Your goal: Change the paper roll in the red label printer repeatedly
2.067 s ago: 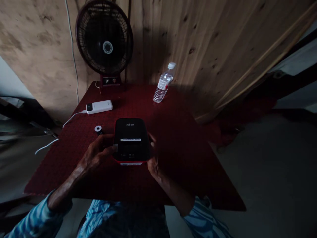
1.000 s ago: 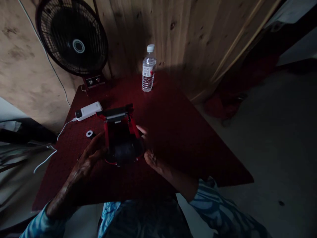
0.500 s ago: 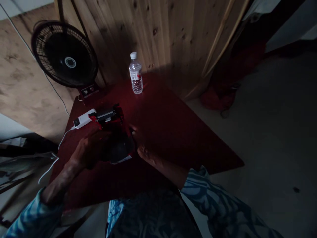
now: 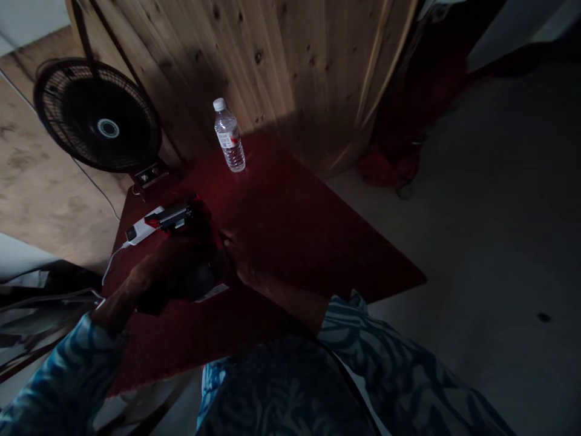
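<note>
A red-and-black box-like device [image 4: 202,283] sits on the dark red table, its upper part with a black bar [image 4: 175,218] raised at the back. I cannot make out its exact kind in the dim light. My left hand [image 4: 161,263] reaches over its left side and into its open middle; the fingers are lost in shadow. Against the device's right wall rests my right hand [image 4: 240,261], fingers curled along that side and gripping it.
A clear plastic bottle [image 4: 230,142] with a white cap stands at the back of the table [image 4: 308,230]. A white rectangular gadget [image 4: 144,227] with a cable lies left of the device. Behind it is a black fan [image 4: 100,121] near the wooden wall [image 4: 290,79].
The view has shifted, so the table and bottle appear farther left. My left hand has moved slightly deeper over the device; my right hand keeps its place at the side.
</note>
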### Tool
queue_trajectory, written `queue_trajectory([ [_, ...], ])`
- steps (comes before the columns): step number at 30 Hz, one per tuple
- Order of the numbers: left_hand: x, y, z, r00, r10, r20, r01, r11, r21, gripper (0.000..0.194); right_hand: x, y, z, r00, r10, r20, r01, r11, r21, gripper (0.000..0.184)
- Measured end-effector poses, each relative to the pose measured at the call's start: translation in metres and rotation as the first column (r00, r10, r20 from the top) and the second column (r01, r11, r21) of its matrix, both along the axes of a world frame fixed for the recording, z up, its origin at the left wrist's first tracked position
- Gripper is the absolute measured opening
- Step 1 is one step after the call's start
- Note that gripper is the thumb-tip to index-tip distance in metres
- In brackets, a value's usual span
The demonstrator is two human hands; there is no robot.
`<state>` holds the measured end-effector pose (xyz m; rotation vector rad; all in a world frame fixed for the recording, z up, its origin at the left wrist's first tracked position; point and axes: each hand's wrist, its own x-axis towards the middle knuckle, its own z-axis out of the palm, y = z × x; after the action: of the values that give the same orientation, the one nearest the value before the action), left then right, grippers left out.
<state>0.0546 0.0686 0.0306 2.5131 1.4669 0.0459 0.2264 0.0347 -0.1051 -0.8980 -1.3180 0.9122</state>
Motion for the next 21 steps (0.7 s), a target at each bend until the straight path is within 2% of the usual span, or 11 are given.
queue_trajectory([
  [2, 0.0, -0.003, 0.003, 1.0, -0.002, -0.019, 0.002, 1.0, -0.019, 0.022, 0.002, -0.001, 0.004, 1.0, 0.002, -0.02, -0.003, 0.999, -0.038, 0.058],
  [4, -0.001, -0.009, 0.009, 1.0, 0.016, 0.001, -0.016, 1.0, 0.007, 0.026, 0.006, -0.004, 0.012, 0.998, 0.02, -0.058, -0.024, 0.998, -0.064, 0.053],
  [6, -0.002, -0.017, 0.017, 0.993, 0.046, 0.108, -0.055, 0.996, 0.075, 0.031, 0.01, -0.008, 0.024, 0.995, 0.035, -0.098, -0.041, 0.997, -0.059, 0.046],
  [8, 0.0, -0.027, 0.023, 0.958, 0.064, 0.28, -0.098, 0.989, 0.111, 0.033, 0.012, -0.012, 0.036, 0.985, 0.013, -0.169, -0.022, 0.999, -0.05, 0.041],
  [10, 0.005, -0.036, 0.028, 0.907, 0.082, 0.413, -0.115, 0.992, 0.056, 0.033, 0.012, -0.014, 0.046, 0.97, 0.035, -0.24, -0.043, 0.999, -0.03, 0.041],
  [12, 0.013, -0.042, 0.028, 0.875, 0.093, 0.475, -0.093, 0.995, -0.024, 0.033, 0.014, -0.016, 0.051, 0.958, 0.128, -0.256, -0.127, 0.992, 0.019, 0.047],
  [16, 0.03, -0.046, 0.019, 0.871, 0.058, 0.488, -0.066, 0.998, -0.001, 0.032, 0.024, -0.017, 0.049, 0.947, 0.253, -0.198, -0.253, 0.967, 0.025, 0.051],
  [19, 0.038, -0.048, 0.015, 0.884, 0.011, 0.467, -0.031, 0.999, 0.036, 0.03, 0.031, -0.014, 0.046, 0.943, 0.281, -0.179, -0.283, 0.959, 0.016, 0.047],
  [21, 0.038, -0.051, 0.019, 0.896, -0.025, 0.443, -0.002, 0.998, 0.062, 0.032, 0.035, -0.012, 0.047, 0.951, 0.248, -0.186, -0.251, 0.968, 0.009, 0.044],
])
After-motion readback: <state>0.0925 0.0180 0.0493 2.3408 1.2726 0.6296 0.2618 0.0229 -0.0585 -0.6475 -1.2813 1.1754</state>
